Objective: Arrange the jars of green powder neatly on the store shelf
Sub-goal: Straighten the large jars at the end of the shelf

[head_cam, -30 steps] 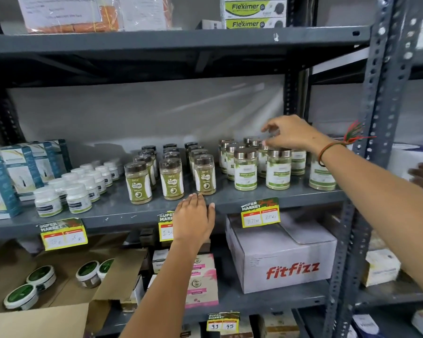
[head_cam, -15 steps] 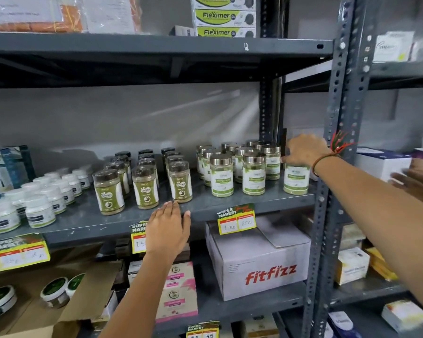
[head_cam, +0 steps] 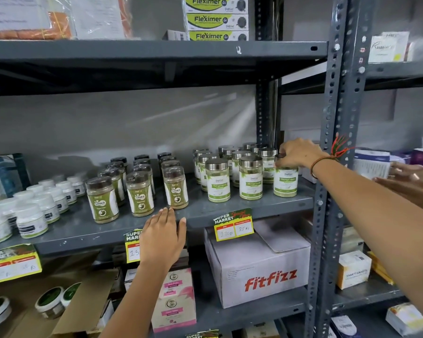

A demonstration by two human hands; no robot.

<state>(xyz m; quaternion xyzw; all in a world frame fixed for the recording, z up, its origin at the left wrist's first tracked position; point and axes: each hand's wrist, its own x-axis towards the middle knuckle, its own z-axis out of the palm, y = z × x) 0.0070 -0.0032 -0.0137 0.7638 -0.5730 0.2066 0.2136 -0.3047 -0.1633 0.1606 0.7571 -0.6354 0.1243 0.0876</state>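
Note:
Several silver-lidded jars of green powder [head_cam: 217,181] stand in rows at the right of the grey middle shelf [head_cam: 200,213]. My right hand [head_cam: 297,154] grips the lid of the rightmost front jar [head_cam: 285,181], which stands on the shelf beside the others. Left of them, dark-lidded jars of green powder [head_cam: 140,195] form three rows. My left hand [head_cam: 163,236] lies flat with fingers together on the shelf's front edge, just in front of the dark-lidded jars, holding nothing.
White tubs [head_cam: 32,219] fill the shelf's left end. A "fitfizz" carton [head_cam: 261,267] and pink boxes [head_cam: 175,298] sit on the shelf below. A perforated steel upright [head_cam: 335,167] stands right of the jars. Another person's hand [head_cam: 408,174] reaches in at the far right.
My right hand has stayed on the rightmost jar's lid, and that jar now stands closer to the front row. The left hand stays on the shelf edge. The view has shifted slightly.

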